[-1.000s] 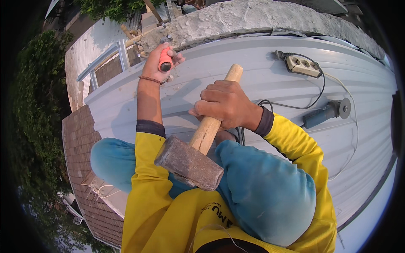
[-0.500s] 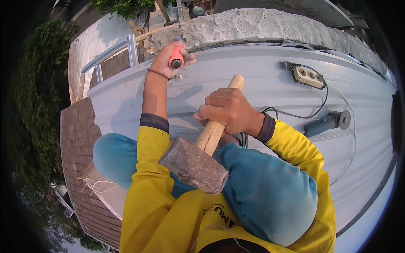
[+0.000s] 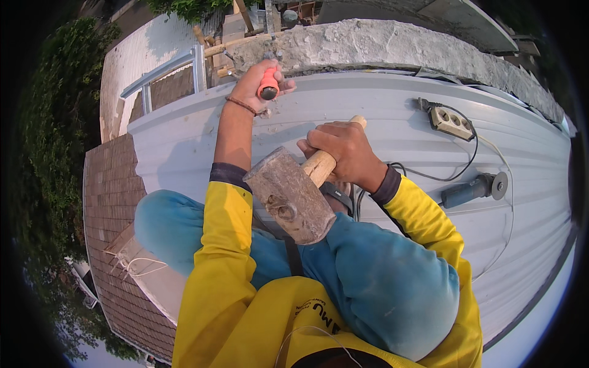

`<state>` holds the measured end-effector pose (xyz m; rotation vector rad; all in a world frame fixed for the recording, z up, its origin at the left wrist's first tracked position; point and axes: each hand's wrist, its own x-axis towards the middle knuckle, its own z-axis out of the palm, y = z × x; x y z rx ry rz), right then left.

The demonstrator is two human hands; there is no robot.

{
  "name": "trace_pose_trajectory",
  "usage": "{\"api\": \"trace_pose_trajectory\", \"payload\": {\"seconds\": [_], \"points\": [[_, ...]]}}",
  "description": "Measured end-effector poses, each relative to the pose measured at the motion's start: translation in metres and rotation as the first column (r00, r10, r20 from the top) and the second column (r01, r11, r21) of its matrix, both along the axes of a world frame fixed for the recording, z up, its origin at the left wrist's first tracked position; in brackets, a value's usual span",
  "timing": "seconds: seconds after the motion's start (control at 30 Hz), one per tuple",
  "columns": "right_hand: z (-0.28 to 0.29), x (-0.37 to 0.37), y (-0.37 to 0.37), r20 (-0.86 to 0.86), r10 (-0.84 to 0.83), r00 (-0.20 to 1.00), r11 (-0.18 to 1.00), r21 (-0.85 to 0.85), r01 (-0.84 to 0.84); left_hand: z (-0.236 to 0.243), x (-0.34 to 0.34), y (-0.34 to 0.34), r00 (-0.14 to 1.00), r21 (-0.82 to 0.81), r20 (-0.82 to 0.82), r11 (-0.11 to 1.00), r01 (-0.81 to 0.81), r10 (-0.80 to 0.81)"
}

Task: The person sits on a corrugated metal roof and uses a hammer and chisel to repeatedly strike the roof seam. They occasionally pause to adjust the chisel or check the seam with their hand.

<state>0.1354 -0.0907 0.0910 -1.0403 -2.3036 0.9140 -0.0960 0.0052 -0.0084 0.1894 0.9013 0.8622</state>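
Observation:
My left hand [image 3: 250, 84] is wrapped round a chisel [image 3: 269, 81] with an orange-red grip. Its dark round striking end faces me, and its far end is hidden behind the grip and fingers, by the rough concrete ledge [image 3: 380, 46]. In my right hand [image 3: 345, 150] is a sledgehammer [image 3: 291, 197], gripped by its pale wooden handle. The heavy, worn grey-brown head hangs in the air above my knees, nearer to me than the chisel and apart from it.
Ribbed metal roofing [image 3: 380, 101] spreads beneath me. To the right lie a power strip [image 3: 451, 121] with a plugged-in cord and an angle grinder [image 3: 475, 189]. A metal frame [image 3: 164, 69] stands at the far left, above brown roof tiles [image 3: 113, 221].
The hammer's head has swung upward and away from my lap, showing more of its face. My left hand keeps its grip on the chisel; the view has shifted slightly.

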Motion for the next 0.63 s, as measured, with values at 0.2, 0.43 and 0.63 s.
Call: {"api": "trace_pose_trajectory", "payload": {"seconds": [0.2, 0.43, 0.63], "points": [[-0.019, -0.005, -0.010, 0.204, -0.203, 0.958, 0.940, -0.233, 0.249, 0.006, 0.007, -0.008, 0.989, -0.052, -0.148, 0.999, 0.010, -0.018], [0.003, 0.014, -0.011, -0.074, 0.126, 0.989, 0.981, 0.156, -0.113, 0.001, 0.011, -0.004, 0.999, -0.001, -0.019, 0.999, -0.046, 0.046], [-0.047, 0.016, -0.002, 0.427, -0.114, 0.897, 0.973, -0.135, 0.187, -0.031, 0.008, -0.002, 0.999, 0.001, -0.041, 1.000, -0.010, 0.010]]}}
